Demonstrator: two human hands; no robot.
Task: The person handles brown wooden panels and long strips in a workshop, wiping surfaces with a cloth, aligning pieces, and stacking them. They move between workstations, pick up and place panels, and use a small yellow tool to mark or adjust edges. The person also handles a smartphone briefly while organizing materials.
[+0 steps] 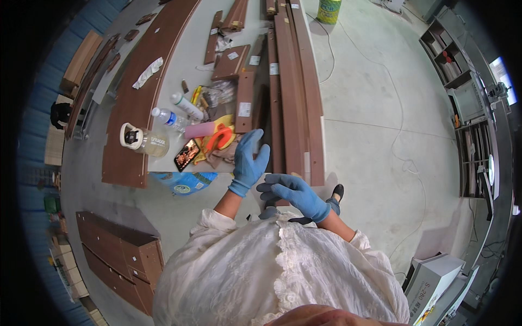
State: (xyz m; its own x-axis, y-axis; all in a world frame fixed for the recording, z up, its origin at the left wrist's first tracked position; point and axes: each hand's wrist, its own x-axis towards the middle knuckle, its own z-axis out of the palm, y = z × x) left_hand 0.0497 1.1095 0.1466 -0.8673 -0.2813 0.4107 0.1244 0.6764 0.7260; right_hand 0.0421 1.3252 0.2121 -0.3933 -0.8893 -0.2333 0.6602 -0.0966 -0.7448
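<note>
head view: left hand (248, 162) in a blue glove, fingers spread flat, gripping nothing, touching the near end of a dark wooden strip (262, 117) on the table (163, 163); right hand (293, 194) loosely curled beside the stacked brown boards (293, 92), seemingly empty; assembly barely begun, panels unjoined.

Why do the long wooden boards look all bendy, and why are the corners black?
Head view: the fisheye lens curves the straight brown boards toward the rim and leaves black corners; daylight is bright and even, the pale floor looks washed out, and the blue-gloved left hand stays sharp.
</note>
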